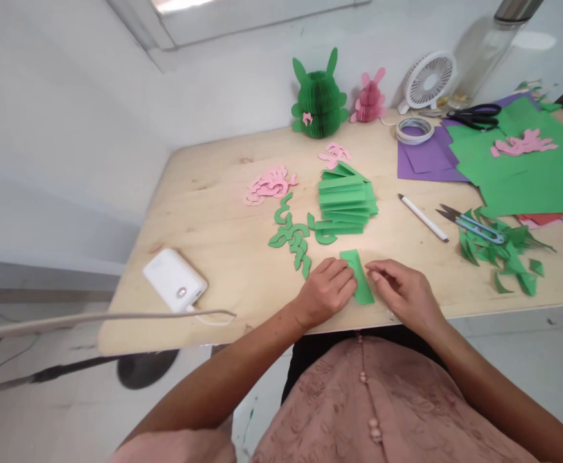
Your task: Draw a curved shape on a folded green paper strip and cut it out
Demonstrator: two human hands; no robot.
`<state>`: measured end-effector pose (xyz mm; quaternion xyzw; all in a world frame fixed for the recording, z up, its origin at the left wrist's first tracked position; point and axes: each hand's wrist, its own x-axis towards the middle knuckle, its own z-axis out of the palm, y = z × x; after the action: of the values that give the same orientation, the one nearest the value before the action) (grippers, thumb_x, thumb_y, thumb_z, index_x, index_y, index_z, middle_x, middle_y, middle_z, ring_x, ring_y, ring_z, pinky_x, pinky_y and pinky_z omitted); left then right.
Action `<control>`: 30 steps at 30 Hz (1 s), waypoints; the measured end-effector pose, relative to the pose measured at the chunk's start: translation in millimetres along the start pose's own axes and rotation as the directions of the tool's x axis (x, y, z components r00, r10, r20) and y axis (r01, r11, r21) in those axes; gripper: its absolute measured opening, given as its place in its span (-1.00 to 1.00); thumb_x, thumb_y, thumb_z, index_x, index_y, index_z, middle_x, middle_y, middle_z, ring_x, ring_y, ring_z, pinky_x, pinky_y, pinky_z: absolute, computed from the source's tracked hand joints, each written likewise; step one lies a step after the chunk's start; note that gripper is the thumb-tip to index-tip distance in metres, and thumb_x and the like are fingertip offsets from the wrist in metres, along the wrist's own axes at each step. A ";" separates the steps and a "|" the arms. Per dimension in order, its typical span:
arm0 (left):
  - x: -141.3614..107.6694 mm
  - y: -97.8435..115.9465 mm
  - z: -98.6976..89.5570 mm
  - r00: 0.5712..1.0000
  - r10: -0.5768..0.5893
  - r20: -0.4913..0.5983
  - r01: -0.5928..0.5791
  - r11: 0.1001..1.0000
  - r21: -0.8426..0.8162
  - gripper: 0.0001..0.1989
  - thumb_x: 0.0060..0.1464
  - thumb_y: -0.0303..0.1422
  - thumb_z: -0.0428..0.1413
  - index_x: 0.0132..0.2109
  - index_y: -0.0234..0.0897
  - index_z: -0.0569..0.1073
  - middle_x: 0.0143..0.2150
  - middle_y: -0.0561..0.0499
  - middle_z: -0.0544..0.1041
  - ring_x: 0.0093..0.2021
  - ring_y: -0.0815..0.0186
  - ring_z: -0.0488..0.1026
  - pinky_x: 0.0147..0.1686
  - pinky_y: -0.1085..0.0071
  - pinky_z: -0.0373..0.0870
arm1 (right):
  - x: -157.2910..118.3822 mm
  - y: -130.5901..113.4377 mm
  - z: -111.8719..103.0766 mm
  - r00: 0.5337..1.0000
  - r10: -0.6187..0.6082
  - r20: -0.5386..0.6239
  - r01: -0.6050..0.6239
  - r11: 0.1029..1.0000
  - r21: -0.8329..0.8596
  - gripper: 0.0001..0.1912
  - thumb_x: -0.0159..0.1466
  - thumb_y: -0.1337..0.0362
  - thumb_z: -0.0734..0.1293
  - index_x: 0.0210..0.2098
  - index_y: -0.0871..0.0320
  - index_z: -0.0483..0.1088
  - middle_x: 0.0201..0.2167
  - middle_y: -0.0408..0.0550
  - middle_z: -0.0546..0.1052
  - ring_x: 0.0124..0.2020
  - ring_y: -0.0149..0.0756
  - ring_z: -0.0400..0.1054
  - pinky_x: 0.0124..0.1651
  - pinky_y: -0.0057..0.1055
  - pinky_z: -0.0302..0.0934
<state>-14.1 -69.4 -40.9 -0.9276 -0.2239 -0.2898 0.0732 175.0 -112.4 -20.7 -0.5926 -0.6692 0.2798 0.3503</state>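
Left hand (327, 288) touches a green paper strip (362, 286), pinch unclear; right hand (406, 290), loosely parted, is just beside. Folded green paper (343, 198) lies beyond.

The left hand (327, 289) touches a green paper strip (364, 288), right hand (406, 292) beside.

Pale wooden table (218, 225) before me, and it's busy: white power bank (174, 278) out on my left, pink cut-outs (272, 182) next to wavy green pieces (296, 240), pleated green paper (343, 198) mid-table. Nearest me, a small green strip (364, 290)! To my right, a white pen (423, 218), then green scraps (517, 260), then purple sheets (430, 157). And at the back, a green paper figure (320, 106), a pink one (369, 104), a white fan (429, 80).
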 end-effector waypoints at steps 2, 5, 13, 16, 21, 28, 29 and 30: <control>0.2 0.4 0.7 1.000 0.004 0.027 -0.005 1.000 0.008 -0.75 0.28 -0.48 -0.05 -0.36 -0.34 0.43 -0.34 -0.04 0.53 -0.19 0.26 0.43 -0.18 0.31 0.36 | -0.1 0.1 2.7 0.994 -0.104 -0.018 0.103 0.993 -0.050 -0.74 0.31 0.29 0.19 -0.09 0.15 0.45 -0.18 0.01 0.59 -0.16 -0.22 0.47 -0.08 -0.29 0.34; 1.6 0.8 0.7 0.999 0.010 0.051 -0.012 1.000 0.021 -0.74 0.28 -0.48 -0.05 -0.38 -0.35 0.42 -0.35 -0.05 0.52 -0.20 0.26 0.42 -0.19 0.32 0.36 | 1.1 1.6 6.7 0.974 -0.227 -0.022 0.223 0.969 -0.109 -0.66 0.31 0.38 0.16 0.05 0.16 0.37 -0.18 0.02 0.58 -0.14 -0.22 0.45 -0.03 -0.25 0.34; 5.7 0.8 -3.1 0.996 0.032 0.083 -0.035 0.999 0.026 -0.70 0.30 -0.49 -0.10 -0.38 -0.36 0.42 -0.37 -0.05 0.49 -0.20 0.26 0.41 -0.18 0.32 0.37 | 2.6 7.9 13.4 0.944 -0.329 0.008 0.321 0.915 -0.243 -0.54 0.28 0.47 0.14 0.15 0.14 0.29 -0.18 0.04 0.57 -0.15 -0.17 0.44 -0.07 -0.18 0.37; 7.2 1.0 -4.2 0.995 0.039 0.096 -0.042 0.999 0.030 -0.71 0.29 -0.50 -0.08 -0.39 -0.36 0.42 -0.38 -0.04 0.48 -0.22 0.27 0.41 -0.19 0.32 0.36 | 2.1 8.8 13.9 0.938 -0.348 0.005 0.336 0.903 -0.269 -0.54 0.28 0.47 0.14 0.15 0.17 0.30 -0.20 0.06 0.58 -0.18 -0.17 0.44 -0.10 -0.19 0.38; 9.4 2.3 -8.9 0.985 0.066 0.156 -0.077 0.995 0.065 -0.74 0.28 -0.50 -0.06 -0.36 -0.36 0.43 -0.36 -0.05 0.49 -0.20 0.25 0.42 -0.17 0.31 0.36 | 1.8 8.6 13.8 0.934 -0.356 0.013 0.343 0.891 -0.297 -0.57 0.27 0.49 0.15 0.12 0.25 0.33 -0.23 0.10 0.57 -0.21 -0.18 0.43 -0.11 -0.22 0.37; -0.1 8.4 -18.1 0.977 0.044 0.208 -0.056 0.997 0.053 -0.77 0.28 -0.49 -0.07 -0.21 -0.46 0.48 -0.18 -0.17 0.53 -0.11 0.18 0.43 -0.17 0.27 0.35 | 1.6 9.0 14.6 0.924 -0.382 0.003 0.363 0.877 -0.314 -0.54 0.27 0.48 0.16 0.15 0.18 0.31 -0.21 0.05 0.59 -0.21 -0.18 0.43 -0.12 -0.20 0.37; -2.3 9.7 -18.9 0.975 0.029 0.221 -0.042 0.998 0.056 -0.76 0.29 -0.49 -0.08 -0.17 -0.46 0.48 -0.14 -0.18 0.53 -0.10 0.17 0.42 -0.17 0.26 0.35 | 1.6 8.9 14.6 0.924 -0.382 0.005 0.363 0.876 -0.317 -0.54 0.28 0.48 0.16 0.16 0.17 0.31 -0.22 0.05 0.59 -0.21 -0.17 0.43 -0.13 -0.20 0.37; -4.5 11.1 -19.6 0.972 0.014 0.233 -0.029 0.998 0.058 -0.76 0.29 -0.48 -0.08 -0.13 -0.47 0.48 -0.09 -0.20 0.52 -0.08 0.17 0.42 -0.17 0.26 0.35 | 1.6 8.8 14.6 0.923 -0.384 0.004 0.365 0.875 -0.319 -0.54 0.28 0.47 0.17 0.16 0.16 0.31 -0.22 0.04 0.59 -0.20 -0.17 0.44 -0.13 -0.20 0.37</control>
<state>-22.2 -86.1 -27.5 -0.9549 -0.2297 -0.1713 0.0779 168.5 -109.0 -36.1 -0.5081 -0.7962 0.0790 0.3188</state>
